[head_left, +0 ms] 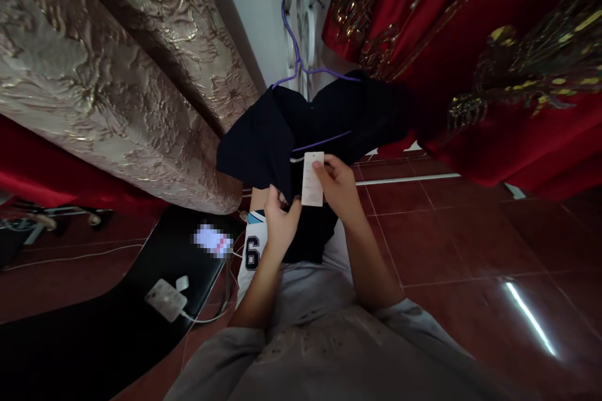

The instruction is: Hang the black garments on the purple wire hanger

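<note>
A dark navy garment (263,144) hangs on a purple hanger (294,50) in front of me. A white paper tag (312,179) dangles from it. My right hand (338,188) pinches the tag's right edge between thumb and fingers. My left hand (278,220) is closed on the garment's lower edge, just left of the tag. Below the hands lies a white jersey (251,250) with a dark number on it.
A beige embossed curtain (117,75) hangs at the left and red gold-embroidered fabric (493,56) at the right. On a black surface (94,326) at lower left sit a white power strip (165,299) and a blurred phone (212,241). The floor (470,244) is dark red tile.
</note>
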{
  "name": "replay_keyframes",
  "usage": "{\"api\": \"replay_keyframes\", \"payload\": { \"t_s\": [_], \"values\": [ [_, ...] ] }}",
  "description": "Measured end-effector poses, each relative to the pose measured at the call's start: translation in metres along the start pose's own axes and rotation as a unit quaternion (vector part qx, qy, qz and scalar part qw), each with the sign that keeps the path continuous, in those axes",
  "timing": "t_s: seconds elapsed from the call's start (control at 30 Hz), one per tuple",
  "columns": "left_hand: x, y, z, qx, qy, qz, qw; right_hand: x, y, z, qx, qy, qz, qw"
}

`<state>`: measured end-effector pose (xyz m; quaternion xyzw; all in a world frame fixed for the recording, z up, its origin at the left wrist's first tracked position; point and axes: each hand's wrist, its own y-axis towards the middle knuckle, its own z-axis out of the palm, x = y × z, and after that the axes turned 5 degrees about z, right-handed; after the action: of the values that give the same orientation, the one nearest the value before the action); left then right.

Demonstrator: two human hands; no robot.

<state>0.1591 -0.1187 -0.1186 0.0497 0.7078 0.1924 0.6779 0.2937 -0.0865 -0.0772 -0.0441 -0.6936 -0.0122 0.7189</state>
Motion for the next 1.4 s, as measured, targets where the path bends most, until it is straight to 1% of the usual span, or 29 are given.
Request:
{"api": "replay_keyframes", "payload": {
  "t_s": [0.07,0.17,0.23,0.27,0.3,0.33,0.37,0.43,0.47,0.5,0.53,0.6,0.67,0.73,0.77,0.8,0.9,0.93,1.0,1.07,1.2,1.3,1.37,1.4],
  "values": [
    [-0.007,0.000,-0.001,0.004,-0.024,-0.019,1.000,-0.003,0.001,0.001,-0.027,-0.003,-0.025,0.999],
    [-0.015,-0.001,-0.003,0.002,-0.057,-0.064,0.996,-0.003,-0.013,-0.004,-0.041,0.004,-0.056,0.998],
    [-0.018,-0.002,-0.004,-0.010,-0.069,-0.081,0.994,-0.002,-0.026,-0.012,-0.083,0.002,-0.093,0.992],
    [-0.019,-0.002,-0.004,-0.019,-0.076,-0.084,0.993,-0.001,-0.031,-0.017,-0.109,-0.004,-0.100,0.989],
    [-0.019,-0.002,-0.004,-0.026,-0.082,-0.086,0.993,-0.002,-0.035,-0.022,-0.126,-0.015,-0.093,0.988],
    [-0.020,-0.001,-0.003,-0.031,-0.088,-0.087,0.992,-0.003,-0.038,-0.027,-0.126,-0.031,-0.069,0.989],
    [-0.022,0.000,-0.001,-0.033,-0.092,-0.086,0.991,-0.006,-0.038,-0.030,-0.099,-0.050,-0.034,0.993],
    [-0.026,0.005,0.003,-0.021,-0.093,-0.080,0.992,-0.013,-0.034,-0.032,0.011,-0.085,0.039,0.996],
    [-0.030,0.007,0.006,-0.009,-0.089,-0.074,0.993,-0.018,-0.031,-0.030,0.065,-0.087,0.061,0.992],
    [-0.033,0.010,0.008,0.005,-0.085,-0.065,0.994,-0.021,-0.028,-0.027,0.096,-0.076,0.071,0.990],
    [-0.035,0.013,0.010,0.017,-0.079,-0.050,0.995,-0.024,-0.025,-0.022,0.103,-0.055,0.070,0.991],
    [-0.037,0.017,0.012,0.022,-0.064,-0.016,0.998,-0.027,-0.021,-0.012,0.073,-0.011,0.054,0.996],
    [-0.033,0.019,0.008,0.004,-0.046,0.011,0.999,-0.026,-0.019,-0.004,0.047,0.007,0.042,0.998],
    [-0.023,0.018,0.002,-0.009,-0.024,0.016,1.000,-0.025,-0.018,0.000,0.043,0.015,0.047,0.998],
    [-0.016,0.017,-0.001,0.002,-0.016,0.009,1.000,-0.025,-0.017,0.001,0.045,0.022,0.054,0.997],
    [-0.008,0.015,-0.003,0.025,-0.011,0.000,1.000,-0.026,-0.016,0.001,0.048,0.030,0.063,0.996],
    [0.013,0.009,-0.006,0.109,-0.020,-0.028,0.993,-0.031,-0.012,0.003,0.061,0.039,0.084,0.994],
    [0.020,0.008,-0.006,0.118,-0.028,-0.029,0.992,-0.034,-0.011,0.004,0.063,0.033,0.086,0.994],
    [0.030,0.007,-0.003,0.102,-0.042,-0.024,0.994,-0.040,-0.008,0.005,0.070,0.009,0.079,0.994],
    [0.037,0.009,-0.002,0.083,-0.048,-0.024,0.995,-0.045,-0.008,0.006,0.092,-0.025,0.069,0.993],
    [0.042,0.014,-0.006,0.076,-0.032,-0.031,0.996,-0.048,-0.009,0.004,0.144,-0.057,0.065,0.986],
    [0.040,0.017,-0.006,0.073,-0.034,-0.018,0.997,-0.036,-0.003,0.002,0.154,-0.043,0.056,0.986],
    [0.042,0.019,-0.004,0.085,-0.038,0.002,0.996,-0.016,0.008,0.002,0.137,-0.020,0.041,0.990],
    [0.044,0.021,-0.002,0.093,-0.023,0.014,0.995,-0.002,0.016,0.002,0.116,-0.006,0.026,0.993]
  ]
}}
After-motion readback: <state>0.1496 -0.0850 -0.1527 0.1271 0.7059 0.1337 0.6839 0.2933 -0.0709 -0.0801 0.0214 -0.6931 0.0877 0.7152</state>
